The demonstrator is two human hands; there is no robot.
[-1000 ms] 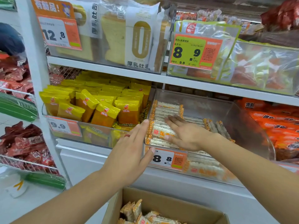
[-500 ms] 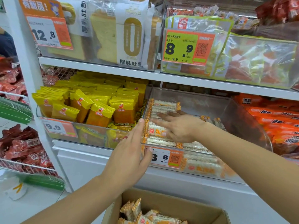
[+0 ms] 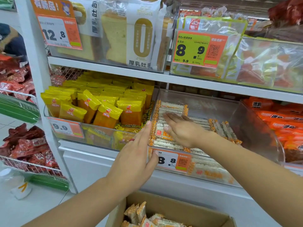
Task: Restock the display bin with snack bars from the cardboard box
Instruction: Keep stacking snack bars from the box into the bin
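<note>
A clear plastic display bin (image 3: 255,128) on the middle shelf holds white snack bars (image 3: 170,107) with orange ends, stacked at its left side. My right hand (image 3: 182,128) lies flat with straight fingers on top of that stack. My left hand (image 3: 136,156) rests with straight fingers against the bin's front left corner, its thumb on the 8.8 price tag (image 3: 173,161). A cardboard box (image 3: 188,208) stands below at the bottom edge, with more of the same bars (image 3: 141,217) inside.
A bin of yellow snack packs (image 3: 101,105) stands left of the display bin, orange packs (image 3: 278,115) to its right. Bread and bagged goods fill the shelf above (image 3: 147,74). Wire baskets of red packets (image 3: 24,145) hang at the far left.
My right hand has slid a little further back over the stack of bars. My left hand has stayed at the bin's front corner.
</note>
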